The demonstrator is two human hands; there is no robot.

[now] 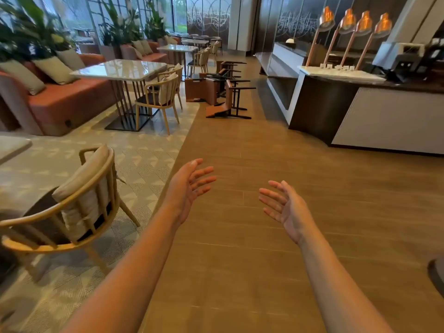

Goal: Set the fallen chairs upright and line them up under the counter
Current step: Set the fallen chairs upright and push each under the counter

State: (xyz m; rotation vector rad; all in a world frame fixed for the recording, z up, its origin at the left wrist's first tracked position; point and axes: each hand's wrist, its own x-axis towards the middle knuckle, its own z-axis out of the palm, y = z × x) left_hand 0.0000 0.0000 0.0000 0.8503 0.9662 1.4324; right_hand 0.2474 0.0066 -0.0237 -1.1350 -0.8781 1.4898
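Restaurant hall, wood-plank floor lane [240, 145] runs down the middle, patterned carpet [149, 150] on its left side.

Fallen chairs [216, 90]: several, brown upholstery, dark metal legs, lying on their sides in a heap far up the lane. Legs point right, toward the counter. Exact count is hard to tell, they overlap. Nearest fallen chair [222, 109] lies a bit apart from the heap, on the near side.

Counter [394, 116] on the right of the lane, dark end wall, white front panel, pale stone top. Copper heat lamps [355, 22] stand in a row on it. The heap sits just beyond the counter's near corner, across the lane from it.

Left hand [189, 186] and right hand [286, 207]: both raised over the floor, palms facing each other, fingers straight and spread, gripping nothing. Well apart from the chairs.

Around the route:
- wicker armchair [79, 200] close on the left, upright, cushion on its back, beside the left forearm
- marble table [120, 68] with a second armchair [161, 94] at the carpet edge, just left of the heap
- orange sofa [60, 102] with cushions behind the table, plants [31, 27] behind that
- dark rounded object [436, 275] at the right edge, can't tell what it is
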